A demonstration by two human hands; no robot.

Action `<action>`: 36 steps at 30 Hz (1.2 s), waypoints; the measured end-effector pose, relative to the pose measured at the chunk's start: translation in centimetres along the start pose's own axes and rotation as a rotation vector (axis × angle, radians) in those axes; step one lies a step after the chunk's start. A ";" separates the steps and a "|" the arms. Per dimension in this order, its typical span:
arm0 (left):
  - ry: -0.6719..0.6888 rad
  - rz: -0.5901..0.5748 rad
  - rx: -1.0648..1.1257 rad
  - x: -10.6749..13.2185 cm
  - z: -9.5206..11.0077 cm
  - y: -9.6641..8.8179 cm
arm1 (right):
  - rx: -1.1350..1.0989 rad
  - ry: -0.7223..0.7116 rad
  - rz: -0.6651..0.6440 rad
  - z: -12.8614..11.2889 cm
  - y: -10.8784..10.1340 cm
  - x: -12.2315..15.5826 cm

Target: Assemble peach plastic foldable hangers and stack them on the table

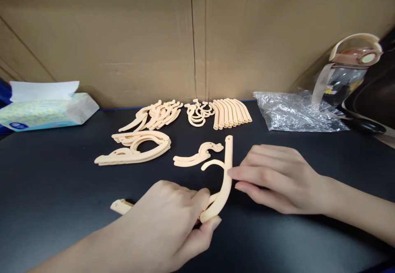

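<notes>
Hanger left of the plastic bag looks light, stiff, best gripped where the left hand pinches its curved end, loose-fingered right hand touching it.

Soft light; glints on clear plastic; frame edges stretched.

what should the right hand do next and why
I'd likely bring the right hand's thumb in to pinch the upright arm of the cream piece and steady it: the left hand grips its lower end, while the right index fingertip is at its edge and the thumb stands clear of it.
</notes>
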State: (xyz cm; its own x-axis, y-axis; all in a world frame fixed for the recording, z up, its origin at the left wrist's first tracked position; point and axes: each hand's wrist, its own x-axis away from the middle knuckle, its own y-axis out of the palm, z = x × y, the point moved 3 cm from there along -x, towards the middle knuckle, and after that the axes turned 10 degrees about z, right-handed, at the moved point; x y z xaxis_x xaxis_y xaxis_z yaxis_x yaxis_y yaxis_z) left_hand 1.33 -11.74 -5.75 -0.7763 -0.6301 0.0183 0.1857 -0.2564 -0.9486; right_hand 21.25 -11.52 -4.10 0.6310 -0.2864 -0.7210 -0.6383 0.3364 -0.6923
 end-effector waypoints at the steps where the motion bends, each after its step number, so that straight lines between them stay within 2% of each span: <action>1: 0.002 0.006 0.000 0.0 0.0 0.1 | 0.000 -0.019 -0.031 -0.1 0.1 0.0; 8: 0.052 0.061 0.026 0.2 0.0 0.1 | -0.025 -0.077 -0.169 -0.7 0.9 0.3; 16: 0.100 0.125 -0.078 0.2 0.4 -0.4 | -0.016 0.019 -0.103 -0.5 0.6 -0.1; 19: 0.126 0.160 -0.111 0.2 0.8 -0.7 | 0.038 0.092 -0.086 0.2 0.0 -0.1; 22: 0.140 0.193 -0.137 0.3 0.9 -0.8 | 0.094 0.230 -0.088 1.4 -0.4 -0.1; 27: 0.173 0.262 -0.167 0.4 0.2 -0.1 | 0.161 0.439 -0.162 2.9 -0.5 0.2; 33: 0.287 0.392 -0.122 0.4 -0.6 0.3 | 0.214 0.518 -0.277 4.1 -0.2 0.8; 36: 0.296 0.386 -0.107 0.3 -0.6 0.1 | 0.260 0.493 -0.283 4.7 -0.2 1.0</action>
State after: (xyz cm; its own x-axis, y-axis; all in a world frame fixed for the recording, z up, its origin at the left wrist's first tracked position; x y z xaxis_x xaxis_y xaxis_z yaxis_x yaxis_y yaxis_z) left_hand 0.74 -11.47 -5.99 -0.8036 -0.4253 -0.4165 0.4425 0.0411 -0.8958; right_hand 24.11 -7.66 -4.57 0.4428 -0.7560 -0.4821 -0.3090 0.3761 -0.8736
